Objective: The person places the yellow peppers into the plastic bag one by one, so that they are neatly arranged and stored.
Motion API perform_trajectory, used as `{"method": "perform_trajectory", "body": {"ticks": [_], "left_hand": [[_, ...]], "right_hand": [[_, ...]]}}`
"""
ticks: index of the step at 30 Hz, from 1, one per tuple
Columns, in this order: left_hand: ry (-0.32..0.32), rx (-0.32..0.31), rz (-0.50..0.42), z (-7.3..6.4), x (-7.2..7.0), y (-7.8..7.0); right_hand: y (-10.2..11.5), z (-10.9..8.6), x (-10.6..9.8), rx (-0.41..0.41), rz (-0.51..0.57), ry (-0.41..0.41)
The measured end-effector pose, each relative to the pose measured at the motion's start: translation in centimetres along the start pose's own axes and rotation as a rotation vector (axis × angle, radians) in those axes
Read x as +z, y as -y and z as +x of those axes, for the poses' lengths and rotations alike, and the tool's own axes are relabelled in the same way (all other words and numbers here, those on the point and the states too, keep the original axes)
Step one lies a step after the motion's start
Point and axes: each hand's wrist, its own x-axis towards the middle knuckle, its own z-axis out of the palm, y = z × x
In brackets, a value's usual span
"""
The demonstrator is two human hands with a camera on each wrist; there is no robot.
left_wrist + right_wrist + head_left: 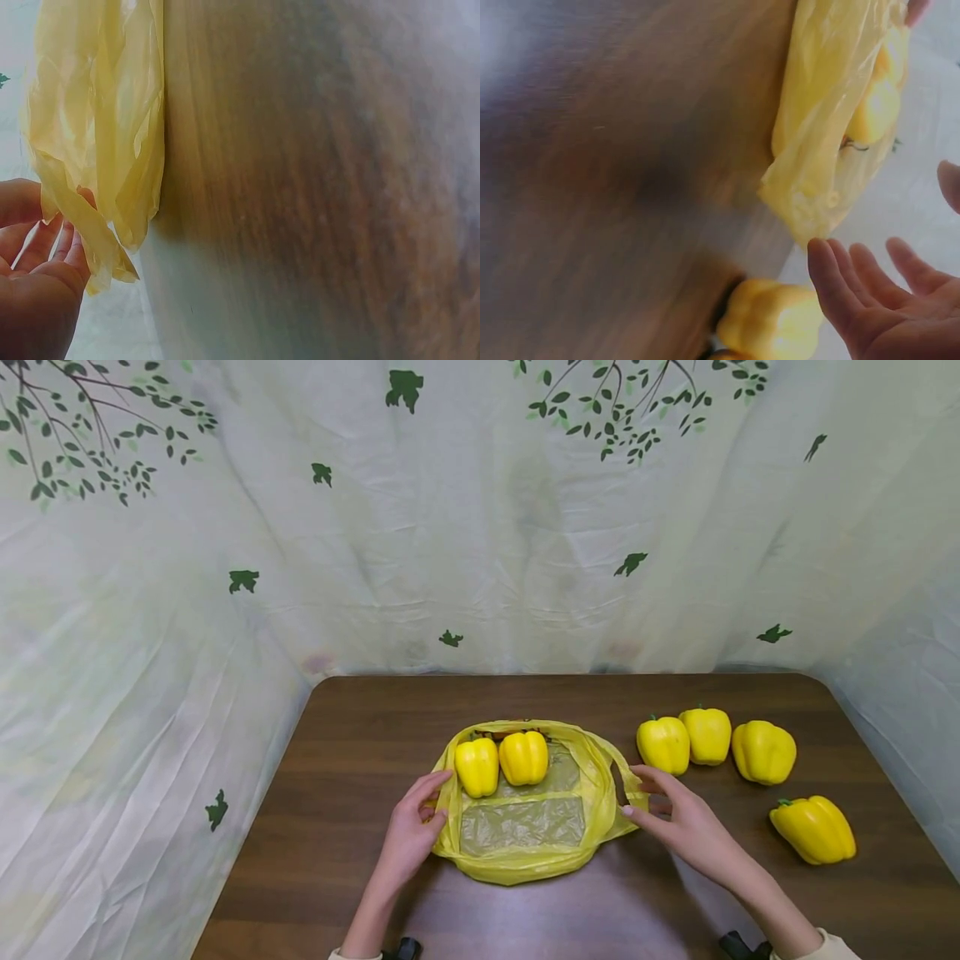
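Note:
A yellow plastic bag [517, 864] lies on the table with its mouth spread wide. Two yellow bell peppers, one on the left [477, 767] and one beside it [523, 758], sit inside toward the back left. My left hand [411, 822] is at the bag's left rim, its bent fingers and thumb holding the handle strip [82, 217], which partly hides the fingertips. At the right-hand handle, my right hand [686, 822] has thumb and fingers spread apart. In the right wrist view its fingertips [821, 251] are right by the bag's edge, the fingers loosely extended.
Several more yellow bell peppers rest on the brown table [360, 718] to the right: a group toward the back, including one pepper [763, 752], and a pepper lying on its side [813, 829] closer. A leaf-patterned curtain [480, 527] hangs behind the table and along its sides.

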Motion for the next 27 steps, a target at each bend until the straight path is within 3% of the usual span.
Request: {"method": "perform_trajectory", "body": {"ticks": [10,21,27], "left_hand": [[-0.007,-0.005,0.002,0.1,0.1,0.1],[-0.011,-0.035,0.017,0.1,0.2,-0.2],[-0.02,-0.014,0.011,0.1,0.2,0.0]], "right_hand": [[-2.0,-1.4,0.1,-0.024,0.001,-0.068],[-3.4,-3.0,-0.6,0.036,-0.01,-0.137],[-4.3,-3.8,-0.8,-0.026,-0.094,-0.237]]}}
